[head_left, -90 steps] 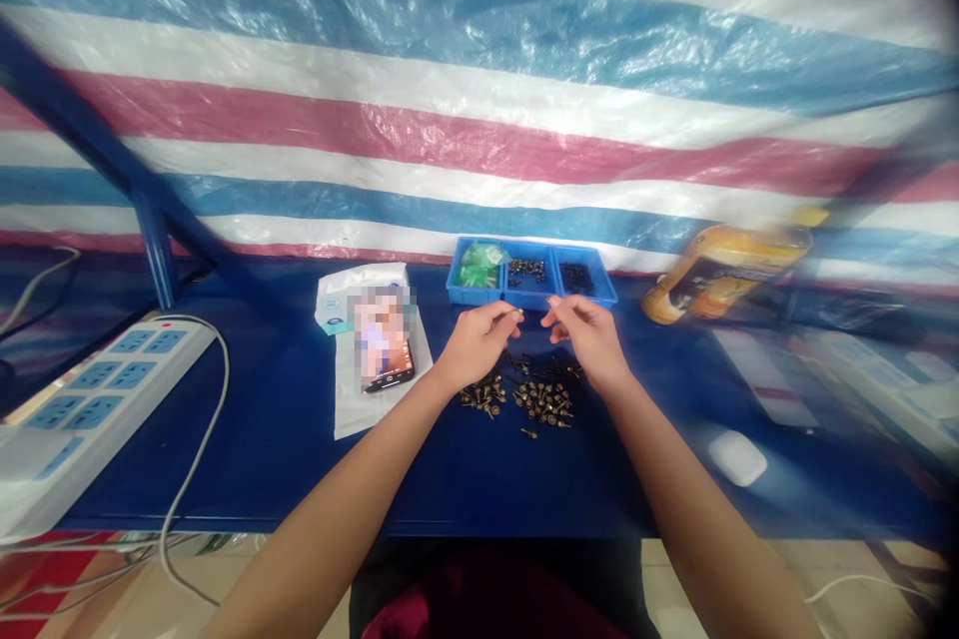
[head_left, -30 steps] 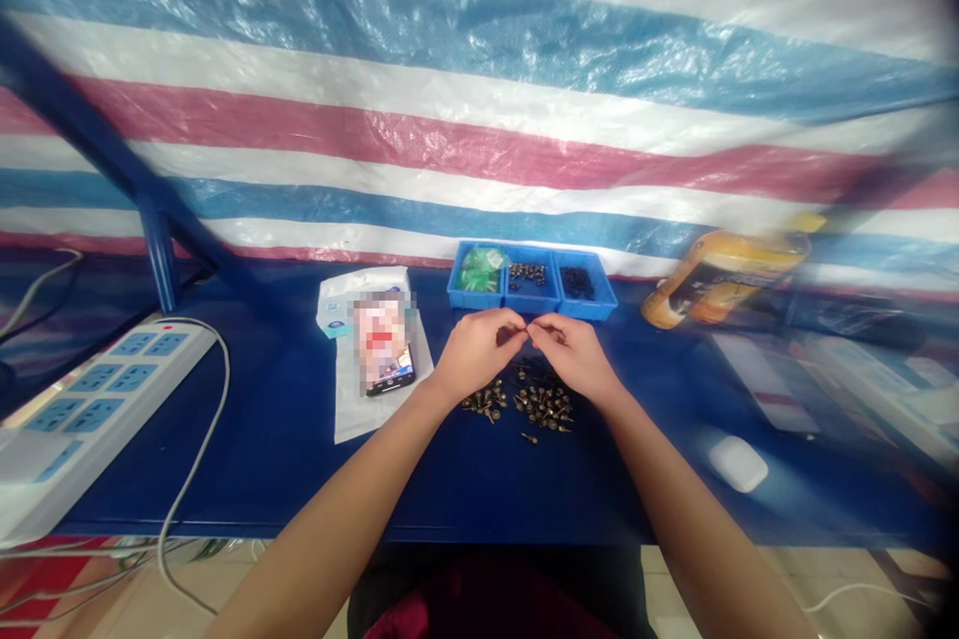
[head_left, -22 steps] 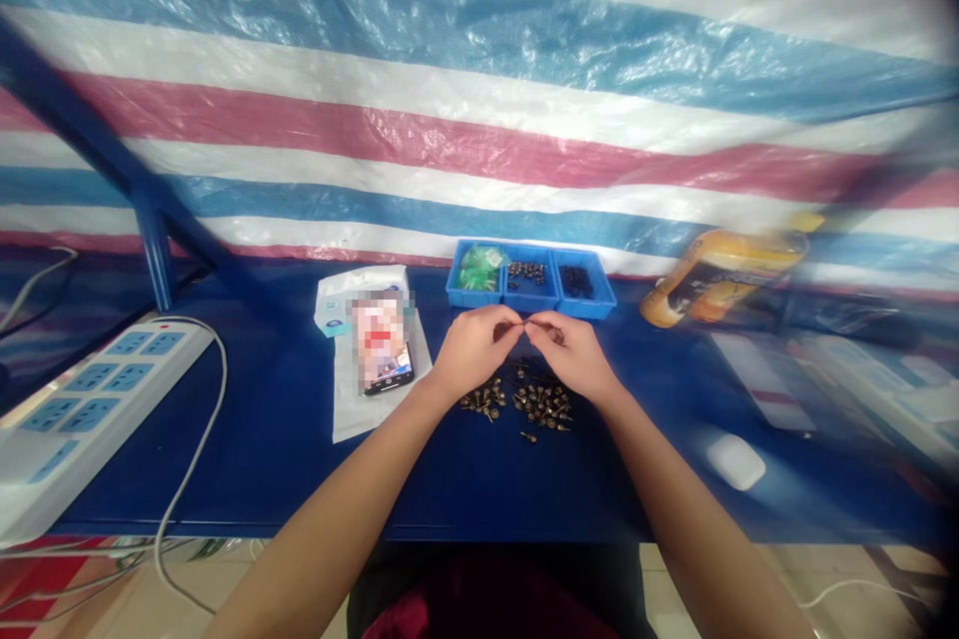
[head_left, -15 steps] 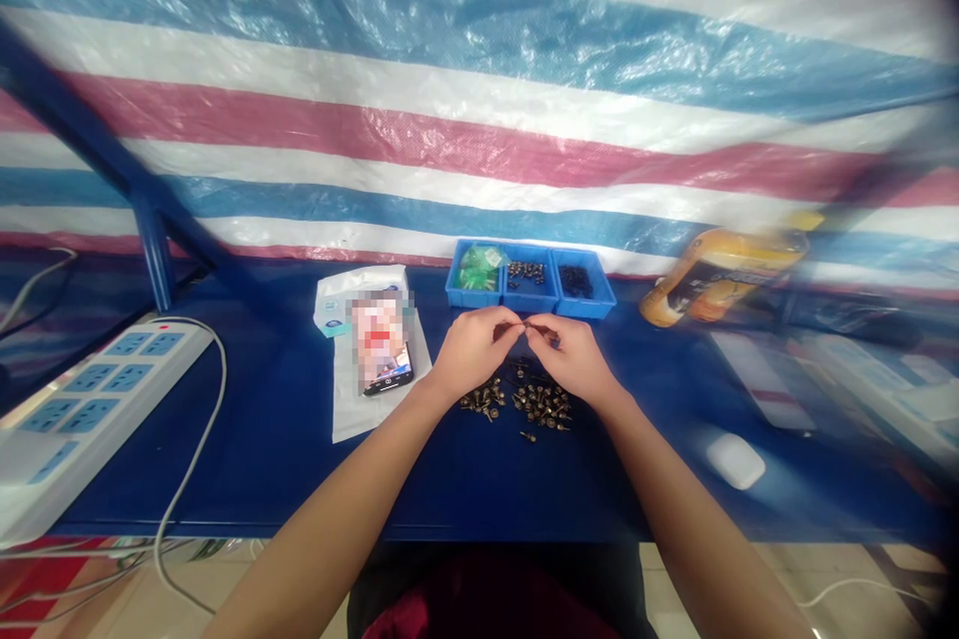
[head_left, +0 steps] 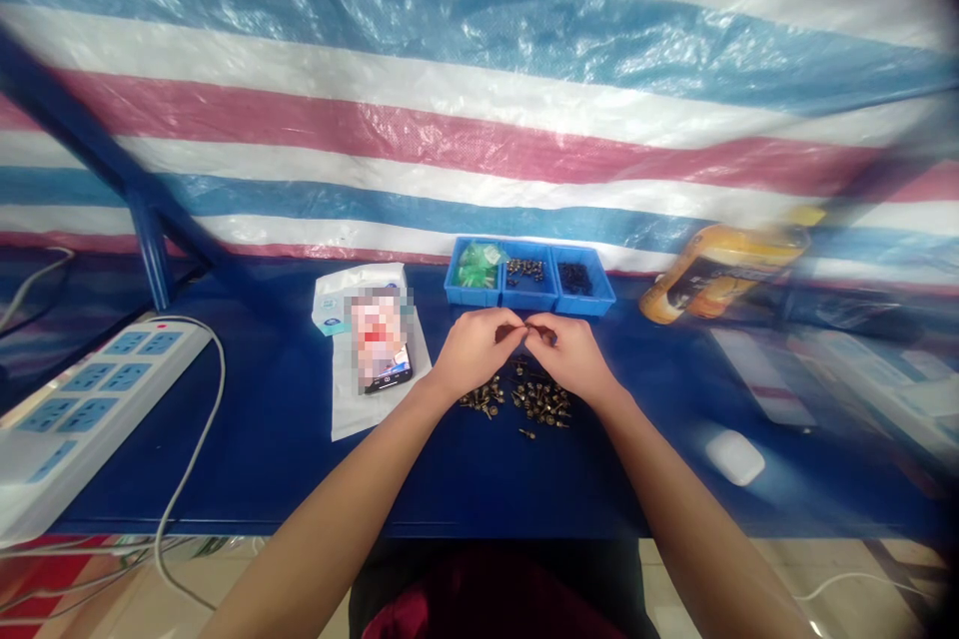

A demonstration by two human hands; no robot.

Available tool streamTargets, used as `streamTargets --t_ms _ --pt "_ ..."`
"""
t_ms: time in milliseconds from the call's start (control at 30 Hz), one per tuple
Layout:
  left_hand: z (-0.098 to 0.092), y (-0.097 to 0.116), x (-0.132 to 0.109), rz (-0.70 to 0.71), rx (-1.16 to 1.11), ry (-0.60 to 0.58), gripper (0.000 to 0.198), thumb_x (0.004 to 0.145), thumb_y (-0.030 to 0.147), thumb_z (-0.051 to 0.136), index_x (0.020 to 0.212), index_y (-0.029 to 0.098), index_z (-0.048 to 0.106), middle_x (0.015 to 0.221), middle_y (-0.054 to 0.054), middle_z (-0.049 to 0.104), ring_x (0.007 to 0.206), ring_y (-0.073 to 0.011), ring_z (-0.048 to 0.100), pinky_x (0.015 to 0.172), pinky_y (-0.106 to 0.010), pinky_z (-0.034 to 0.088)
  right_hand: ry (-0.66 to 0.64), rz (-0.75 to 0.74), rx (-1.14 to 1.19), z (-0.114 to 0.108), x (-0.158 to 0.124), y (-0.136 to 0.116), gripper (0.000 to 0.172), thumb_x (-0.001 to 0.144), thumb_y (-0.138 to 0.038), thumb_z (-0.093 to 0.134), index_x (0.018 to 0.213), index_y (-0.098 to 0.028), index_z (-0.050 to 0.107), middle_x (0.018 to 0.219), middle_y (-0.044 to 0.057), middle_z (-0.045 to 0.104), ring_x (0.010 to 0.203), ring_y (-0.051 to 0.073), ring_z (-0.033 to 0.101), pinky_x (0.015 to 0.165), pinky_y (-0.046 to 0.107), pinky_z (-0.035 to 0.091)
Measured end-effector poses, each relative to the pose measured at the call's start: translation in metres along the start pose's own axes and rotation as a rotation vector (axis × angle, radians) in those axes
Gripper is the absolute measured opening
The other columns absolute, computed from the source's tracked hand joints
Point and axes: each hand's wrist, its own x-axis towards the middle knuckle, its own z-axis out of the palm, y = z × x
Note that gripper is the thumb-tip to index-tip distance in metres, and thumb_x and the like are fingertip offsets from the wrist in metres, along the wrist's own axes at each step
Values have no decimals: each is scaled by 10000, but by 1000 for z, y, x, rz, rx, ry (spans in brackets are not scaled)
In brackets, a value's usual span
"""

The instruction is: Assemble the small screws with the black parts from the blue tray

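Observation:
My left hand (head_left: 476,349) and my right hand (head_left: 567,354) meet fingertip to fingertip above the blue table (head_left: 285,439). Both are pinched on a small dark metal part (head_left: 524,327) held between them; it is too small to name. Just below the hands lies a pile of small brass-coloured screws (head_left: 524,401), spread in two loose clumps. Behind the hands stands a blue three-compartment tray (head_left: 530,283) with green pieces at the left, brown parts in the middle and black parts at the right.
A phone (head_left: 379,339) lies on a white pouch (head_left: 352,374) left of the hands. A white power strip (head_left: 82,409) with its cable sits at the far left. A yellow bottle (head_left: 723,275) lies at the right, a white earbud case (head_left: 735,456) nearer me. A striped tarp (head_left: 479,100) hangs behind.
Three seconds ago my hands were apart; they have come together and stay pinched at the fingertips. Over the last second they have barely moved.

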Motion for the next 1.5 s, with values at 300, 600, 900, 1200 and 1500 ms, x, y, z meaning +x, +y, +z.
streamTargets --t_ms 300,600,900,1200,1500 --pt "0 1 0 -6 3 -26 151 915 270 555 885 245 701 879 20 725 781 -152 634 710 -252 450 8 21 -14 1 0 2 136 838 -247 539 758 -222 646 649 -25 581 612 132 515 622 235 380" --pt "-3 4 1 -14 -28 -57 214 947 289 498 891 234 697 844 23 726 726 -141 629 673 -246 446 31 7 6 0 0 5 174 848 -247 543 856 -230 716 721 -4 680 640 152 582 654 254 424" --pt "-1 2 0 -52 62 48 165 912 274 546 889 233 704 825 2 725 742 -159 647 708 -256 477 -23 -39 49 0 1 5 257 904 -226 507 1022 -235 734 796 5 729 700 161 645 684 259 455" --pt "1 2 0 -58 131 82 111 870 233 582 917 254 682 853 20 731 750 -159 659 732 -262 489 -37 -68 36 0 0 4 270 968 -244 444 1007 -238 710 837 13 731 725 165 654 694 258 442" --pt "3 6 -3 -74 236 103 126 875 246 578 937 270 684 899 11 743 797 -184 677 717 -282 476 -28 -76 -42 2 -1 6 253 959 -257 459 1004 -240 707 798 17 725 676 164 633 685 260 430"
